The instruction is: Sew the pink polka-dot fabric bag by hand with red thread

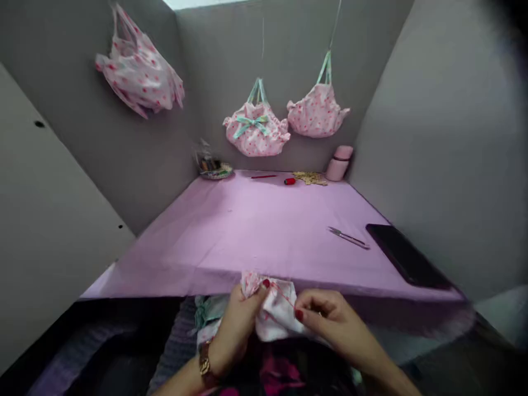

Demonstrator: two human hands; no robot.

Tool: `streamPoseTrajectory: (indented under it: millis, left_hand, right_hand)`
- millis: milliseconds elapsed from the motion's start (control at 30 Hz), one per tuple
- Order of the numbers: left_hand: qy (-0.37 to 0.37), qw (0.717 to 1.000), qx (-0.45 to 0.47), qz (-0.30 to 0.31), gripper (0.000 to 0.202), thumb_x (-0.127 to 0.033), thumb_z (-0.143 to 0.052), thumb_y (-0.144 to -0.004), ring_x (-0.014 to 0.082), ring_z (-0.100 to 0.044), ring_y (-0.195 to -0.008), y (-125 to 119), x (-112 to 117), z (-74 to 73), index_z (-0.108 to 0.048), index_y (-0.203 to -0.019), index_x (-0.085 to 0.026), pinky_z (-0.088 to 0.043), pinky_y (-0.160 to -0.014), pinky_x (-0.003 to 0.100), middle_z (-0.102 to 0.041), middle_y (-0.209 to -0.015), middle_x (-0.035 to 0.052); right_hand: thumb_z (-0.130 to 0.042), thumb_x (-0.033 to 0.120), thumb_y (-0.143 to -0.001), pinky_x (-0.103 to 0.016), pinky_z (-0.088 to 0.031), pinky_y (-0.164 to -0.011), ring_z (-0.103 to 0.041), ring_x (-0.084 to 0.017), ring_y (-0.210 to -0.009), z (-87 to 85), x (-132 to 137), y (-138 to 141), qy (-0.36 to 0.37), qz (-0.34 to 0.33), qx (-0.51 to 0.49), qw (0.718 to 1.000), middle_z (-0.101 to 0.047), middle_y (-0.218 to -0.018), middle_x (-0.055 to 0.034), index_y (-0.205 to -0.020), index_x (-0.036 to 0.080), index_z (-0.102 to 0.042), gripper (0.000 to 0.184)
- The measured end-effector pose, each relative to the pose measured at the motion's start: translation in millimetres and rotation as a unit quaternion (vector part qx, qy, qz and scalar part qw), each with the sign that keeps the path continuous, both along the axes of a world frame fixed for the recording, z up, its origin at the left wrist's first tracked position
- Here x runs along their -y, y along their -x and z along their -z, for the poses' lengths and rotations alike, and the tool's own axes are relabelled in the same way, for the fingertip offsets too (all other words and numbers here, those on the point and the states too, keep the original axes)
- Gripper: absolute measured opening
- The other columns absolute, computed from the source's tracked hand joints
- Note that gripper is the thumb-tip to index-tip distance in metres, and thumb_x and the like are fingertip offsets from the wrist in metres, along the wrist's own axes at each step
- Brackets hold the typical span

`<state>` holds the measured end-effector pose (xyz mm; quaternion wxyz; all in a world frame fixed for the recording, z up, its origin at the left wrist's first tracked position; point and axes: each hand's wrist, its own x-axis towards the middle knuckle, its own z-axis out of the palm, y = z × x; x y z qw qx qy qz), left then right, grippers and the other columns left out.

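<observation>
Just off the table's front edge, my left hand [244, 319] is closed on a white and pink cloth piece [277, 316], its thumb pressing a gathered pink-spotted part. My right hand [325, 313] sits to the right of the cloth, thumb and forefinger pinched together. Between the cloth and those fingertips runs a red thread [284, 295]. Whether a needle is also in the pinch cannot be seen. Part of the cloth hangs below, towards my lap, beside some mint-green fabric [210, 308] behind my left wrist.
On the pink-covered table [264, 231] lie thread snips [348, 237], a dark phone or tablet [406, 256], a red thread spool [290, 181], a red pencil-like stick [263, 176], a basket [216, 171] and a pink bottle [340, 163]. Pink-spotted cloth garments [258, 132] hang above.
</observation>
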<state>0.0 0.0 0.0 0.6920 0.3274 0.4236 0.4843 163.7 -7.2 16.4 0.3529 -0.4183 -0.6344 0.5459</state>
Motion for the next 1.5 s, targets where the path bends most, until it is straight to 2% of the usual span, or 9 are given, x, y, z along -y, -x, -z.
streamPoseTrajectory:
  millis: [233, 533, 600, 700, 767, 967, 1233, 1367, 1500]
  left_hand:
    - [-0.025, 0.999, -0.004, -0.025, 0.013, -0.025, -0.058, -0.07, 0.0108, -0.05, -0.06, -0.8, -3.2, 0.9, -0.055, -0.076, -0.014, -0.04, -0.058, 0.023, -0.056, -0.069, 0.0]
    - [-0.037, 0.999, 0.009, -0.012, 0.017, -0.028, -0.058, -0.071, 0.013, -0.052, -0.065, -0.1, -2.7, 2.8, -0.055, -0.079, -0.014, -0.042, -0.063, 0.025, -0.059, -0.073, 0.002]
    - [-0.034, 0.999, 0.004, -0.008, 0.018, -0.028, -0.058, -0.071, 0.0137, -0.053, -0.065, 0.1, -2.6, 2.8, -0.056, -0.081, -0.014, -0.042, -0.064, 0.026, -0.059, -0.072, 0.0021]
    - [-0.036, 0.999, -0.004, 0.017, 0.019, -0.029, -0.058, -0.071, 0.0141, -0.053, -0.066, -0.5, -2.0, 2.2, -0.056, -0.083, -0.014, -0.041, -0.065, 0.027, -0.059, -0.071, 0.0023]
    - [-0.043, 0.998, -0.008, 0.041, 0.017, -0.029, -0.058, -0.071, 0.0135, -0.053, -0.066, -1.4, -1.3, 1.3, -0.057, -0.082, -0.015, -0.041, -0.065, 0.026, -0.059, -0.072, 0.002]
    - [-0.052, 0.995, -0.059, 0.06, 0.02, -0.031, -0.059, -0.07, 0.0095, -0.045, -0.057, -1.7, -0.9, 0.2, -0.055, -0.069, -0.011, -0.036, -0.055, 0.022, -0.052, -0.063, 0.0002]
    - [-0.055, 0.995, -0.064, 0.059, 0.021, -0.032, -0.059, -0.07, 0.0102, -0.045, -0.058, 0.3, -1.9, 5.0, -0.053, -0.071, -0.012, -0.036, -0.055, 0.023, -0.052, -0.065, 0.0014]
    - [-0.051, 0.995, -0.055, 0.058, 0.019, -0.031, -0.058, -0.071, 0.0108, -0.048, -0.06, 1.7, -1.3, 3.8, -0.053, -0.07, -0.014, -0.037, -0.058, 0.023, -0.054, -0.067, 0.0012]
    - [-0.053, 0.996, -0.052, 0.046, 0.018, -0.031, -0.06, -0.069, 0.0104, -0.047, -0.059, 2.4, -1.4, 3.4, -0.053, -0.069, -0.014, -0.038, -0.057, 0.023, -0.054, -0.065, 0.0]
  right_hand:
    - [-0.06, 0.035, -0.074, -0.019, -0.028, -0.048, -0.039, -0.008, -0.05, -9.6, 10.7, -7.7, -0.056, -0.103, -0.061, 0.991, -0.047, -0.052, 0.0011, -0.06, 0.013, -0.06, 0.026]
    - [-0.062, 0.035, -0.072, -0.019, -0.028, -0.047, -0.041, -0.008, -0.048, -17.0, 14.3, -14.9, -0.029, -0.182, -0.055, 0.981, -0.048, -0.051, 0.0008, -0.062, 0.014, -0.065, 0.023]
    - [-0.062, 0.035, -0.071, -0.019, -0.028, -0.046, -0.039, -0.008, -0.048, -12.0, 9.3, -14.2, -0.014, -0.141, -0.017, 0.99, -0.047, -0.053, 0.0012, -0.068, 0.015, -0.064, 0.021]
    - [-0.057, 0.035, -0.076, -0.018, -0.028, -0.046, -0.036, -0.008, -0.05, 1.5, -1.3, -7.1, -0.004, 0.02, 0.007, 1.0, -0.043, -0.057, 0.0033, -0.089, 0.017, -0.06, 0.022]
    - [-0.054, 0.033, -0.079, -0.017, -0.029, -0.047, -0.036, -0.008, -0.051, 10.6, -7.7, -0.3, -0.001, 0.063, 0.007, 0.998, -0.041, -0.058, 0.0041, -0.099, 0.018, -0.055, 0.025]
    - [-0.049, 0.035, -0.081, -0.018, -0.031, -0.049, -0.039, -0.009, -0.054, 19.3, -11.2, 8.5, -0.034, 0.045, 0.029, 0.998, -0.046, -0.06, 0.0011, -0.07, 0.012, -0.056, 0.026]
    - [-0.047, 0.035, -0.082, -0.019, -0.035, -0.051, -0.044, -0.011, -0.057, 21.1, -9.3, 5.1, -0.059, 0.069, 0.053, 0.994, -0.05, -0.064, -0.0007, -0.075, 0.013, -0.056, 0.024]
    - [-0.04, 0.029, -0.086, -0.019, -0.034, -0.05, -0.043, -0.011, -0.056, 15.6, -5.8, 4.5, -0.131, 0.116, 0.118, 0.977, -0.047, -0.064, 0.0015, -0.088, 0.016, -0.049, 0.016]
    - [-0.037, 0.024, -0.087, -0.021, -0.036, -0.057, -0.048, -0.012, -0.062, 4.5, -1.4, 5.7, -0.197, 0.096, 0.163, 0.962, -0.052, -0.068, -0.0006, -0.078, 0.017, -0.052, 0.019]
